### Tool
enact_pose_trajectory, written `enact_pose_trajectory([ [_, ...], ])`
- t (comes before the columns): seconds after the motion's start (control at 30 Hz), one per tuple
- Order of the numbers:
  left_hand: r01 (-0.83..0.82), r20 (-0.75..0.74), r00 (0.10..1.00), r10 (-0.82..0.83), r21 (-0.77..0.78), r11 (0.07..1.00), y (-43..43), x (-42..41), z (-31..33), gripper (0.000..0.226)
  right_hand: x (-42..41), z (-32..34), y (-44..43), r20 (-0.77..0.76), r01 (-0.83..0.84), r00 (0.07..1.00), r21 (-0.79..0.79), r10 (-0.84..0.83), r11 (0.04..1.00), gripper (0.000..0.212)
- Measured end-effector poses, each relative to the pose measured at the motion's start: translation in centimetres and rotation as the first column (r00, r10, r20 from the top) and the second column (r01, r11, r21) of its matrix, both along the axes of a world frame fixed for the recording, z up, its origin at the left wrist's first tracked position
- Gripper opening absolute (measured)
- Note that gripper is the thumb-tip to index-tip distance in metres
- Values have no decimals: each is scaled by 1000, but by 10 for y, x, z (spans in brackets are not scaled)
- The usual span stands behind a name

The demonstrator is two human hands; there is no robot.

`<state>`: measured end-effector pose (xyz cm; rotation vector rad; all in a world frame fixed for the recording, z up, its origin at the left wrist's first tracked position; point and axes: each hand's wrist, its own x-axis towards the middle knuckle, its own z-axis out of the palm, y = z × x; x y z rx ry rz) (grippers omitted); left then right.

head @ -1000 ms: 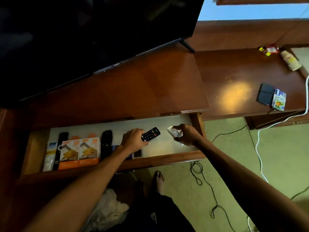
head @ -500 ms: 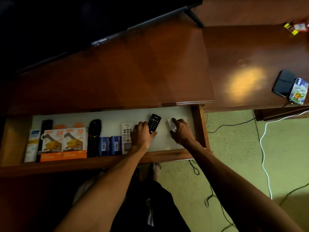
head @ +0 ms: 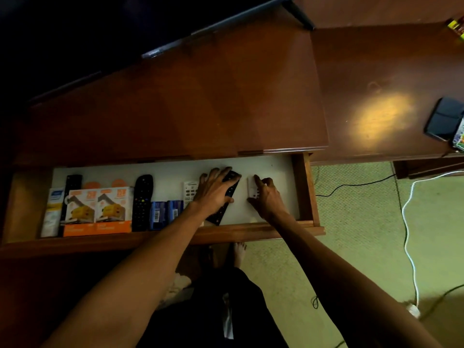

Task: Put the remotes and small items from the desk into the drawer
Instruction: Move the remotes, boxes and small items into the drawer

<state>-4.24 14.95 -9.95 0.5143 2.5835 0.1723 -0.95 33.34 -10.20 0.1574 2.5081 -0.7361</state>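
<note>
1. Both hands are down inside the open drawer (head: 305,187), working its right half, side by side but not touching.
2. The left hand (head: 213,192) lies flat over a black remote (head: 227,197), fingers spread across its top; the remote sits on the drawer's pale floor, angled from the front edge up toward the back. Pressing or gripping? I cannot tell.
3. The right hand (head: 266,197) is curled around a small white remote (head: 251,188), thumb at its near end and fingertips at the top; it rests on the drawer floor just right of the black one, short of the right wall.
4. Just left of the left hand, another white remote (head: 190,190) peeks out, partly hidden by the wrist.
5. Further left along the front edge: two small blue packs (head: 165,214), then a second black remote (head: 142,202) lying straight front to back.
6. Next come two orange-and-white boxes (head: 98,209) side by side, a slim black stick remote (head: 72,182) behind them, and a white tube (head: 53,212) at the far left wall.
7. Up on the wooden surface (head: 200,109), the stretch above the drawer carries only the television (head: 100,21) at its back edge.
8. At the surface's right edge, a dark wallet-like thing (head: 443,119) lies beside a colourful packet (head: 459,136), cut off by the frame.
</note>
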Motion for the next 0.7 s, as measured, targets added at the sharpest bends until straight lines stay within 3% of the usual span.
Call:
enact_pose_trajectory([
  [0.2, -89, -61, 995, 84, -94, 992, -21, -11, 3, 82, 1, -5, -14, 60, -46, 997, -99, 52, 994, 91],
  [0.43, -163, -104, 982, 155, -74, 984, -47, -4, 3, 83, -2, -10, -43, 94, -40, 994, -167, 56, 985, 95],
  [0.7, -193, -7, 981, 194, 105, 976, -63, 1, 16, 79, -2, -3, -61, 123, -123, 982, -154, 142, 980, 87],
])
